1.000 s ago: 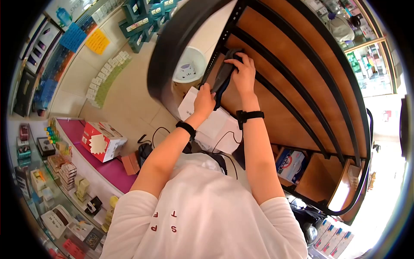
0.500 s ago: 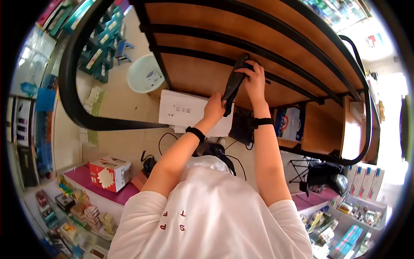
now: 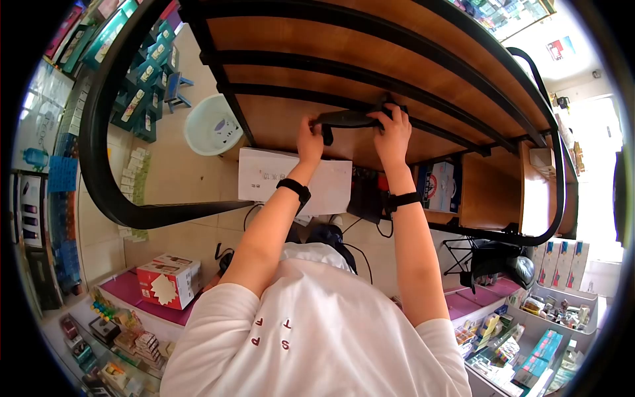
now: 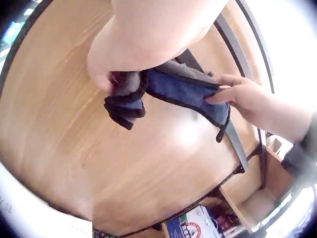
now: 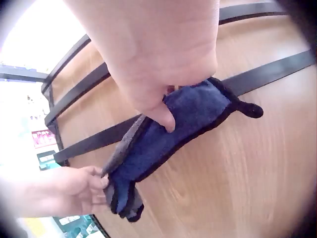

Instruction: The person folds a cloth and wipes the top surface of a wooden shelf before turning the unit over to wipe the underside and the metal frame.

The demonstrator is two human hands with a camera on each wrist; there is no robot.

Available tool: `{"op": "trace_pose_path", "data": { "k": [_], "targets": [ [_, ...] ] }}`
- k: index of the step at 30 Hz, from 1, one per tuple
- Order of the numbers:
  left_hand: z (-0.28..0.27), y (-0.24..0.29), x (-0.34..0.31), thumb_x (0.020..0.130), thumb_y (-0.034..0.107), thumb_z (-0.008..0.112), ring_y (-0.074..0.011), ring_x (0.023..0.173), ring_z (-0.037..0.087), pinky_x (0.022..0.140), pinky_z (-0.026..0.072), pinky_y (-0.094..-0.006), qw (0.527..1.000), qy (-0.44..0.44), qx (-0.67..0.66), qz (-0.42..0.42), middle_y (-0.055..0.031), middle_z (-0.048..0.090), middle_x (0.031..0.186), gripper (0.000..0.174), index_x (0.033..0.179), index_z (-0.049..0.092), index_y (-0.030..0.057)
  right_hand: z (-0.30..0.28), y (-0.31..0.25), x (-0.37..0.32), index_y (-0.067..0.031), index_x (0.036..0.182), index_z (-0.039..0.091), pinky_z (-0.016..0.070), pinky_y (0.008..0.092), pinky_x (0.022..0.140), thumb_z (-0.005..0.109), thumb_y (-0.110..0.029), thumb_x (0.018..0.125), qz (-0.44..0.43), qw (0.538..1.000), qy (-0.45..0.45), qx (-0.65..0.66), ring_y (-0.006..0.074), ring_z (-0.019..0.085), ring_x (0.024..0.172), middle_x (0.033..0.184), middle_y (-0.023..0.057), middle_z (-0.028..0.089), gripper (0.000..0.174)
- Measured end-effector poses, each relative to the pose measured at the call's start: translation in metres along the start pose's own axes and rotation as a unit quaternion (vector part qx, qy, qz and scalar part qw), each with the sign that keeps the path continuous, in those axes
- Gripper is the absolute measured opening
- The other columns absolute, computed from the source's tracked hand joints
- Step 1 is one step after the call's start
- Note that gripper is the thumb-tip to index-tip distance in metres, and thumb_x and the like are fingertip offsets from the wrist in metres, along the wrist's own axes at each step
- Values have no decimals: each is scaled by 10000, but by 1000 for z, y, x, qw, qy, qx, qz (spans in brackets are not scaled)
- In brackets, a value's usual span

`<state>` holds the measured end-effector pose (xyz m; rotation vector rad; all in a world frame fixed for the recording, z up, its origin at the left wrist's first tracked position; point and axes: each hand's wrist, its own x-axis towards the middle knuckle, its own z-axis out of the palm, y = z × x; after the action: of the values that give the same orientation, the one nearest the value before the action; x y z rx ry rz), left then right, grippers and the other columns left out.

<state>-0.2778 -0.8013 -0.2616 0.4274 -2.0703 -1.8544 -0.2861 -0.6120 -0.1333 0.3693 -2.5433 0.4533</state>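
Note:
A folded cleaning cloth (image 3: 347,119), blue on one face and grey on the other with black edging, stretches between both hands over the wooden shelf board. My left hand (image 3: 309,142) grips its bunched left end, where a doubled corner hangs down in the left wrist view. At the other end my right hand (image 3: 393,135) pinches the cloth, the thumb lying on the blue face (image 5: 190,111) in the right wrist view. A small black loop (image 5: 250,109) sticks out past the right hand. The palms hide parts of both gripped ends.
Black metal bars (image 3: 297,61) run across the wooden board (image 3: 278,119), and a thick black tube frame (image 3: 92,132) curves round its left. A white box (image 3: 331,188) lies below the hands. A pale bucket (image 3: 205,126) stands left, a red-and-white box (image 3: 169,281) lower left.
The cloth has turned from a steep slant to nearly level as the left hand moved up and left. The right hand keeps its hold. The head view has swung round and then settled.

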Motion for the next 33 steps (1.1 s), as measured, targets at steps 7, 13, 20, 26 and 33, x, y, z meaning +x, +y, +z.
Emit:
{"op": "trace_pose_path", "data": {
  "k": [7,13,20,26,33],
  "targets": [
    [-90,-12,74,1022,-29,603,-258,1106,662,982,532,-389,944,199,-242,-105,-110,683,1190,250,1252,608,69,52,-104,33,-161,1160,802,516,487,1047,741,29,770,-114,981,-45,148,392,602,1220,1311,136,664,439],
    [-182,-32,132,1076,23,557,-299,1160,673,1034,561,-445,788,185,-574,-122,-147,648,1400,288,1358,604,60,104,-209,56,-182,1372,716,496,480,1099,755,-40,830,-163,959,-52,224,363,587,1277,1369,128,648,561],
    [-193,-52,134,1064,26,478,-312,1399,561,1219,434,-460,738,112,-641,-182,-169,618,1498,385,1431,593,10,109,-210,59,-187,1389,672,464,482,1129,790,-91,840,-129,969,-57,204,325,587,1284,1363,86,647,570],
    [-171,-43,115,992,34,508,-320,1412,551,1248,395,-474,761,75,-614,-196,-165,594,1538,455,1439,580,-14,101,-181,49,-204,1322,707,494,489,1083,744,-33,813,-89,973,5,212,326,608,1240,1323,63,665,539],
    [-115,-29,89,1014,38,485,-330,1459,519,1263,381,-475,746,9,-609,-268,-192,568,1566,467,1464,544,-71,79,-113,28,-207,1279,729,491,456,1110,763,-37,782,-70,972,46,221,284,616,1263,1305,31,681,526]
  ]
}}
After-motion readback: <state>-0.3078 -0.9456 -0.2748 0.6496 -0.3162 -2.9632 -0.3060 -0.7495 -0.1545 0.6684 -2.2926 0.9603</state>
